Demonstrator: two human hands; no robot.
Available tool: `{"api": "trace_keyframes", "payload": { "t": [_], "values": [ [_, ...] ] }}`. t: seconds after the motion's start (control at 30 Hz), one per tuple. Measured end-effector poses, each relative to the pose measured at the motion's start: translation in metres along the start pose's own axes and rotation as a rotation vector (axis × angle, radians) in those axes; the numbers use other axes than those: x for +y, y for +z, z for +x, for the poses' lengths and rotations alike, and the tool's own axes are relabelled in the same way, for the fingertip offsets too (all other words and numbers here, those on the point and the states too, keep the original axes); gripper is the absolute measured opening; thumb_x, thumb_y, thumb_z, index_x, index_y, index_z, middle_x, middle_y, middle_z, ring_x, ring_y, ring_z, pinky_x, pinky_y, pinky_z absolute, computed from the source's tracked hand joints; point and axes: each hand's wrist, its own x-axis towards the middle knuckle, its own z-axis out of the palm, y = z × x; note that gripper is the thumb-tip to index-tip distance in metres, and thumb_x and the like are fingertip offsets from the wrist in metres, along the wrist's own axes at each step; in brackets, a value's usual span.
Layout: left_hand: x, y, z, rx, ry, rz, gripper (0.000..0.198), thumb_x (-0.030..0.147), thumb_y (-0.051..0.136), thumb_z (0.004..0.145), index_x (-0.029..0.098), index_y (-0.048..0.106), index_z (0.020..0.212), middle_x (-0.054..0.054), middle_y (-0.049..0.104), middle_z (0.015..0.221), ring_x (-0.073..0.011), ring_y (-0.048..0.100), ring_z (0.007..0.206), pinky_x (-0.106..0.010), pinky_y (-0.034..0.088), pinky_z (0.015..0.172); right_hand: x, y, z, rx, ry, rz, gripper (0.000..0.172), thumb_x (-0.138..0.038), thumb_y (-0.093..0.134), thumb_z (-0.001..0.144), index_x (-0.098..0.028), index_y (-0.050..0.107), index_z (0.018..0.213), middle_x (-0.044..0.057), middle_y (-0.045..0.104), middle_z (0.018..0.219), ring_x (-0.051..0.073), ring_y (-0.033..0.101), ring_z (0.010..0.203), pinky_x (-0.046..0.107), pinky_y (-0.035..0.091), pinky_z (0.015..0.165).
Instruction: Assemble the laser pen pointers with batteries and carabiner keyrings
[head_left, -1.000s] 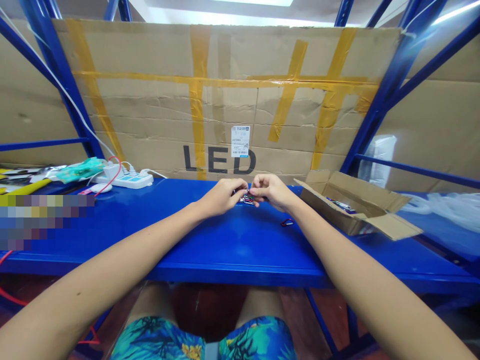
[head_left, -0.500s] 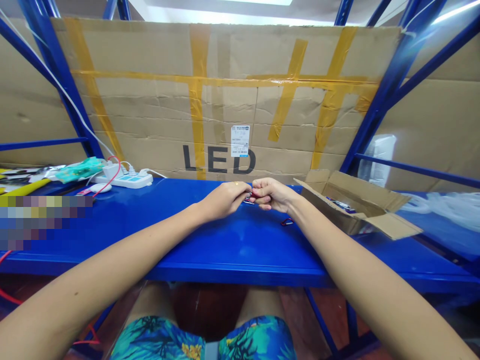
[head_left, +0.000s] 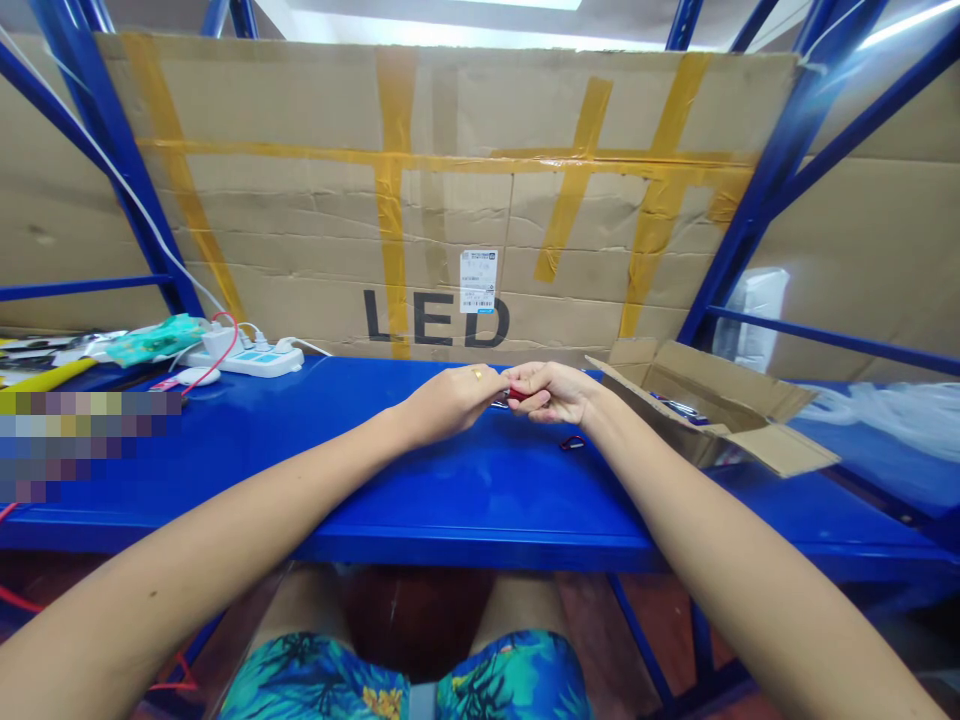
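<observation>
My two hands meet over the middle of the blue table, fingertips close together. Between them is a small red object (head_left: 517,394) with a silvery metal part, mostly covered by fingers, so its exact kind is unclear. The thumb and curled fingers of my right hand (head_left: 553,391) close round the red part. My left hand (head_left: 454,400), a gold ring on one finger, pinches at the other end; its fingertips are partly hidden. Just below my right hand, a red carabiner (head_left: 572,442) lies on the table.
An open cardboard box (head_left: 690,400) holding small items stands at the right. At the left are a white power strip (head_left: 262,360) with plugs and cables, and a teal packet (head_left: 154,340). A large taped cardboard sheet (head_left: 315,220) rises behind the blue table (head_left: 450,490).
My right hand has turned slightly and shifted a little right, showing more of the red object. My left hand remains at its other end. The carabiner has not moved.
</observation>
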Motion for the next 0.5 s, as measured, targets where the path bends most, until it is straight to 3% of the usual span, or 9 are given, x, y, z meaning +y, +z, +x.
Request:
{"api": "trace_keyframes", "payload": {
  "t": [0.13, 0.27, 0.5],
  "values": [
    [0.002, 0.001, 0.002, 0.055, -0.106, -0.155, 0.016, 0.018, 0.046, 0.095, 0.016, 0.061, 0.102, -0.006, 0.069, 0.090, -0.0141, 0.064, 0.080, -0.027, 0.049, 0.072, 0.000, 0.003, -0.001, 0.066, -0.032, -0.064, 0.010, -0.011, 0.061, 0.082, -0.012, 0.052, 0.079, 0.004, 0.064, 0.067, 0.001, 0.029, 0.038, 0.016, 0.040, 0.039],
    [0.006, -0.001, 0.005, 0.046, -0.323, -0.287, 0.011, 0.019, 0.053, 0.089, 0.016, 0.062, 0.093, -0.003, 0.070, 0.085, -0.0124, 0.062, 0.070, -0.025, 0.048, 0.065, 0.000, 0.008, -0.001, 0.160, -0.106, -0.170, 0.014, -0.018, 0.068, 0.079, -0.012, 0.055, 0.078, 0.005, 0.065, 0.069, 0.003, 0.038, 0.043, 0.019, 0.042, 0.045],
    [0.002, -0.002, 0.004, 0.059, -0.555, -0.530, 0.010, 0.024, 0.057, 0.084, 0.015, 0.062, 0.085, -0.003, 0.068, 0.079, -0.0121, 0.061, 0.066, -0.025, 0.050, 0.059, 0.001, 0.013, 0.002, 0.274, -0.169, -0.316, 0.027, -0.032, 0.075, 0.075, -0.012, 0.058, 0.073, 0.007, 0.067, 0.074, 0.005, 0.043, 0.048, 0.019, 0.033, 0.044]
  ]
}}
